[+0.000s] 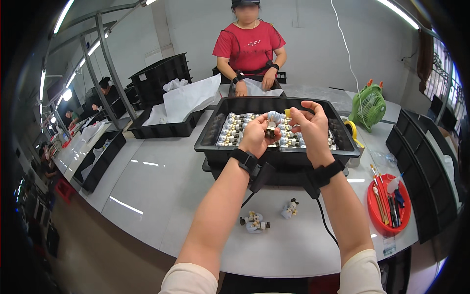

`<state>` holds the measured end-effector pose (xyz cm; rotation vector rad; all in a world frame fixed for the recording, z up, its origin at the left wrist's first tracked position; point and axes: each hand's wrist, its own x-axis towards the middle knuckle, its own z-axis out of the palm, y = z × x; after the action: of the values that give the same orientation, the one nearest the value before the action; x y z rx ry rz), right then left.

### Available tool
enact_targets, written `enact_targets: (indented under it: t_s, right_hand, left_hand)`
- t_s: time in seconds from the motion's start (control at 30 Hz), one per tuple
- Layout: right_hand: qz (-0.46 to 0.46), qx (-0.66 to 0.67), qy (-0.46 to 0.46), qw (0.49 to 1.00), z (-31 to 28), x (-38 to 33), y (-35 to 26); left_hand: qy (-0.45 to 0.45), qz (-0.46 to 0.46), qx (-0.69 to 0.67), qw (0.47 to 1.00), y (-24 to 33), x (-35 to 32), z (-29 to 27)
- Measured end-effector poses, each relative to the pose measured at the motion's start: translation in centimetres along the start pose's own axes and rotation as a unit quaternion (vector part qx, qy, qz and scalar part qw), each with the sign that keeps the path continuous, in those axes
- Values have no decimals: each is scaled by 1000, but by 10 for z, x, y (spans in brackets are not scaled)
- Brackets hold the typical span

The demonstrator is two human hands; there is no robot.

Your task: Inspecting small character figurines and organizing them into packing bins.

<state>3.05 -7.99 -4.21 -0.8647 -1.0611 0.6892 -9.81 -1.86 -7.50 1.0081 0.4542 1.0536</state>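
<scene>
Item: one small pale-blue figurine (272,118), above the black tray (289,159), gripped by the fingers of our left hand (257,136). Probably light, stiff, smooth; we judge its middle the safest hold, small projections fragile. Our right hand (312,128): yellow piece (288,112) pinched at the fingertips, just beside. Near: loose figurines (254,223) on the white table (161,196). Right: red basket (371,211) of brushes (379,196); farther, green fan (368,105). Obstruction: packed figurines (234,125) crowding below our hands.

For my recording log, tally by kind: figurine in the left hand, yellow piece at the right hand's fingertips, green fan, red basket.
Figurine in the left hand: 1
Yellow piece at the right hand: 1
Green fan: 1
Red basket: 1
Total: 4
</scene>
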Motion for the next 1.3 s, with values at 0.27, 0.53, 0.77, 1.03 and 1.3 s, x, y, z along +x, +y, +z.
enact_targets:
  t_s: [0.27, 0.53, 0.77, 1.03, 1.3]
  right_hand:
    - [3, -306, -51, 951, 11, 34, 24]
    - [-108, -614, 18, 782, -48, 31, 34]
    - [-45, -520, -22, 853, -60, -6, 36]
    - [-99, -537, -51, 836, -63, -11, 43]
    - [-44, -462, -71, 883, -71, -9, 48]
  left_hand:
    - [-14, 7, 35, 999, -8, 7, -1]
    - [9, -25, 30, 999, -6, 14, 3]
    - [37, -5, -48, 998, 4, -1, -11]
    - [50, 90, 56, 993, 99, -108, -76]
    - [288, 70, -22, 955, 135, -192, -279]
